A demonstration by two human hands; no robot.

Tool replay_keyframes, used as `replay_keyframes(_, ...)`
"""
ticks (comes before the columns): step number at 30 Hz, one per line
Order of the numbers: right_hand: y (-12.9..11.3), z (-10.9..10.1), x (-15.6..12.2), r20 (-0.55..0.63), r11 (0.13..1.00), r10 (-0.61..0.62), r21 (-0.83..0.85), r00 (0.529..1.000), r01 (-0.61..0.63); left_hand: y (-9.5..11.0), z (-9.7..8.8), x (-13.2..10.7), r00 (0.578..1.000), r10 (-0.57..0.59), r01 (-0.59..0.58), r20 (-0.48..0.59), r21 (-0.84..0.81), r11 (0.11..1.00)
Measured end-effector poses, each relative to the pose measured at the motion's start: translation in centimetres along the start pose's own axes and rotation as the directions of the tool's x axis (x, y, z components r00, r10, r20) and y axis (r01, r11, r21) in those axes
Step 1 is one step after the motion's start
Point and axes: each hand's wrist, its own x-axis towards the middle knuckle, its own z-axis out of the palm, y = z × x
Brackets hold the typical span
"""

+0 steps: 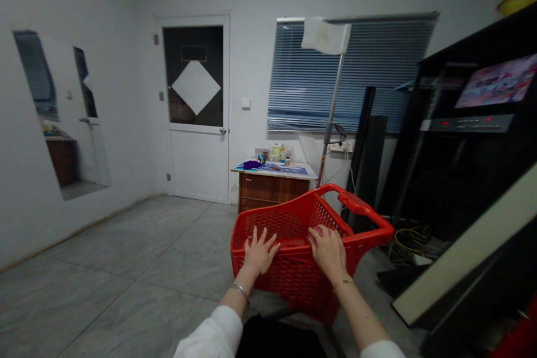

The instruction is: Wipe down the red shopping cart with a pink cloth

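A red plastic shopping basket point(356, 229) with a mesh wall and a thick handle stands tilted in front of me above the grey tiled floor. My left hand point(260, 251) lies on its near rim with the fingers spread apart. My right hand point(329, 251) rests on the same rim further right, its fingers curled over the edge into the basket. Both wrists wear thin bracelets. The basket looks empty inside.
A small wooden cabinet point(272, 187) with bottles and papers stands beyond the basket, under a window with blue blinds point(348, 72). A white door point(197, 112) is at the back. A dark machine with a lit screen point(482, 140) and cables point(411, 240) fill the right side.
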Motion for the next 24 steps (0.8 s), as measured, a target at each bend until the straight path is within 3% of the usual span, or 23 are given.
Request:
replay_keyframes(4,5.6,-1.0,0.9,-0.169,0.981,0.165,-0.075,0.972,-0.180,-0.3,0.2,0.1,1.000,0.011,-0.011,-0.010,-0.009,1.000)
replay_keyframes(6,6.9,-1.2,0.9,-0.231,0.971,0.204,-0.076,0.951,-0.227,0.0,0.4,0.1,1.000,0.007,-0.007,-0.023,-0.001,1.000)
replay_keyframes(8,6.6,-1.0,0.6,-0.256,0.970,0.204,-0.080,0.945,-0.231,0.3,0.5,0.1,1.000,0.003,-0.002,-0.029,0.007,1.000)
replay_keyframes(11,3.6,-0.3,-0.4,-0.233,0.979,0.157,-0.092,0.960,-0.182,0.6,0.4,0.0,1.000,-0.002,0.002,-0.025,-0.003,1.000)
replay_keyframes(15,-2.0,0.7,-1.6,-0.103,0.997,0.062,-0.048,0.993,-0.067,0.6,0.3,-0.1,1.000,-0.005,0.004,-0.022,-0.022,1.000)
replay_keyframes(18,-4.1,1.0,-1.6,-0.013,1.000,0.021,0.016,1.000,-0.021,0.4,0.1,-0.1,1.000,-0.006,0.006,-0.011,-0.020,1.000)
replay_keyframes(21,-2.1,0.7,-0.8,0.025,1.000,0.009,0.024,1.000,-0.009,0.3,-0.1,-0.1,1.000,-0.007,0.008,0.014,-0.013,1.000)
replay_keyframes(24,2.8,0.2,0.2,-0.042,0.994,0.100,-0.036,0.994,-0.102,0.4,-0.1,-0.1,1.000,-0.005,0.005,0.016,-0.013,1.000)
